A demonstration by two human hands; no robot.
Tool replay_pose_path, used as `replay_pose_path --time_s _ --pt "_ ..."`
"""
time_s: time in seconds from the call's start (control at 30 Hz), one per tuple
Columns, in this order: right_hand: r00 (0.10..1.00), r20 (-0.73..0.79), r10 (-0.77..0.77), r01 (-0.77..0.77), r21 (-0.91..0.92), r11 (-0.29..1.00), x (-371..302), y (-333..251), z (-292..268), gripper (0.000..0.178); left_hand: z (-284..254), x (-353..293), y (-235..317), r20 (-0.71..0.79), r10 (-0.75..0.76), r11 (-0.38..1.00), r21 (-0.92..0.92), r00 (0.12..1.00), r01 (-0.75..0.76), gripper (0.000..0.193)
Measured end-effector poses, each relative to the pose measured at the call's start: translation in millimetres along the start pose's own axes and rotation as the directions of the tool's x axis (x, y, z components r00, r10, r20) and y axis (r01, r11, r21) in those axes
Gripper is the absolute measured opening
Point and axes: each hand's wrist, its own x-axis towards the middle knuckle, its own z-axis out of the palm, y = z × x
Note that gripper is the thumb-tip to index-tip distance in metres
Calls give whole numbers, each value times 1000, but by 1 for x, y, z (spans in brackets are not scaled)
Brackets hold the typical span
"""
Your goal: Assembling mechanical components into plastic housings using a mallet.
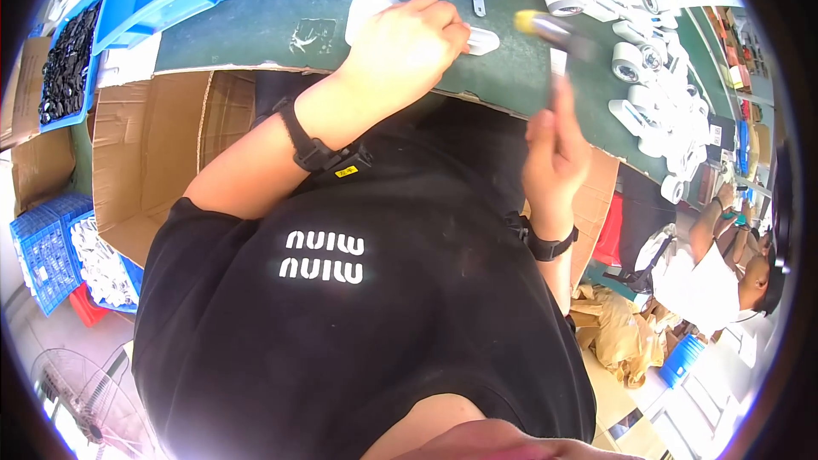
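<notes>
At twelve o'clock, left hand (405, 43) presses fingers together over white part (483, 41) (probably to steady it); right hand (558, 153) wraps fingers around hammer (554, 31).

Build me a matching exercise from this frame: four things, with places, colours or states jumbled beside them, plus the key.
1. Left hand
2. Hammer
3. Cardboard box
4. Black parts

A. In the blue tray at far left
B. Brown
C. Touching a white piece
D. In the right hand

Pairs: 1-C, 2-D, 3-B, 4-A
</notes>
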Motion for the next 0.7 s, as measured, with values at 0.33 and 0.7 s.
replay_pose_path --time_s 0.33,0.7 --pt "989 114 96 -119 219 968 -1 4 -10 45 -19 9 4 218 123 987 -125 968 -97 20" --pt "974 167 156 -172 91 981 -8 11 -11 46 -21 -8 1 43 -91 965 -243 995 99 15"
